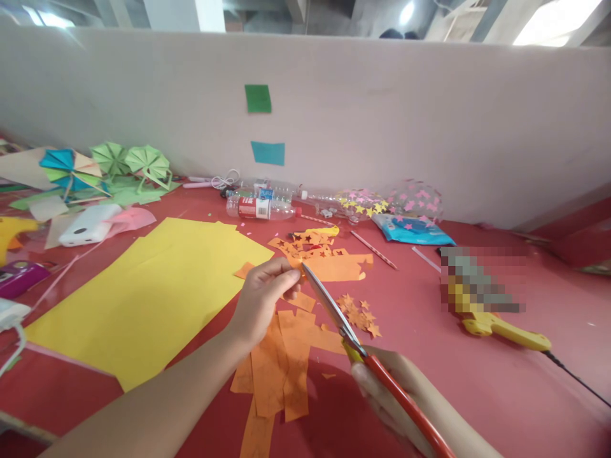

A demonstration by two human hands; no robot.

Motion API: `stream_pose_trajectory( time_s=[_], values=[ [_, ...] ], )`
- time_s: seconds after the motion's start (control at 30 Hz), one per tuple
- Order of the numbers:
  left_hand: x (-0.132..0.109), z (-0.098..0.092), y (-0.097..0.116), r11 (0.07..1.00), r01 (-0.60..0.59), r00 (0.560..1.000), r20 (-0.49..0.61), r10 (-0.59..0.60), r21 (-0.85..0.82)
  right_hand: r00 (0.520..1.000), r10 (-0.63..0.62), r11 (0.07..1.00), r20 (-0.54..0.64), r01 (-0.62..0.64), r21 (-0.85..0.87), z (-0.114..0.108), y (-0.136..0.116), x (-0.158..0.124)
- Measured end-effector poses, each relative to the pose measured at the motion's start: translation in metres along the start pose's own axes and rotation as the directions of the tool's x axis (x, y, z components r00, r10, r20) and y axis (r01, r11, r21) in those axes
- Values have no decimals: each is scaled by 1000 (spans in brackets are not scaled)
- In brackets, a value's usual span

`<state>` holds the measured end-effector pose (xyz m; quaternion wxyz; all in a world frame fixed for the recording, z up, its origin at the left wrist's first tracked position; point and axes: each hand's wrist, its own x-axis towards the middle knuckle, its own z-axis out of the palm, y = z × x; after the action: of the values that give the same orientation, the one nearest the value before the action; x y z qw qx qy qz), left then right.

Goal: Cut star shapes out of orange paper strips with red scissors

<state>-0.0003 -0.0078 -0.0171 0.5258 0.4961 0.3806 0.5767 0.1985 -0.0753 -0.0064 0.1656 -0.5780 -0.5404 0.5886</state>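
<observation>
My left hand (267,289) pinches a small piece of orange paper between thumb and fingertips, mostly hidden by the fingers. My right hand (386,381) is wrapped round the red and yellow handles of scissors (327,300), whose long blades look nearly closed. Their tips reach the paper at my left fingertips. Just beyond lie an orange paper strip (337,268) and orange strips with star-shaped holes (312,239). Small orange paper stars (358,313) are heaped right of the blades. Several orange paper strips (272,362) overlap below my left hand.
Yellow sheets (157,292) cover the left of the red table. A yellow glue gun (506,332), partly pixelated, lies right. Behind are plastic bottles (262,208), a blue packet (415,230), a striped straw (373,249) and a grey partition (334,121). Folded paper fans (147,162) stand back left.
</observation>
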Motion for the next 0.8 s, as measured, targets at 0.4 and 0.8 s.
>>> stream_pose_trajectory(
  time_s=[0.4, 0.8],
  values=[
    [1, -1, 1, 1000, -15, 999, -31, 15, -8, 967, -154, 972, 203, 186, -147, -12, 4, 1],
    [2, 0, 6, 1000, -17, 999, 33, 17, -4, 955, -185, 959, 231, 227, -168, -15, 5, 1]
  ],
)
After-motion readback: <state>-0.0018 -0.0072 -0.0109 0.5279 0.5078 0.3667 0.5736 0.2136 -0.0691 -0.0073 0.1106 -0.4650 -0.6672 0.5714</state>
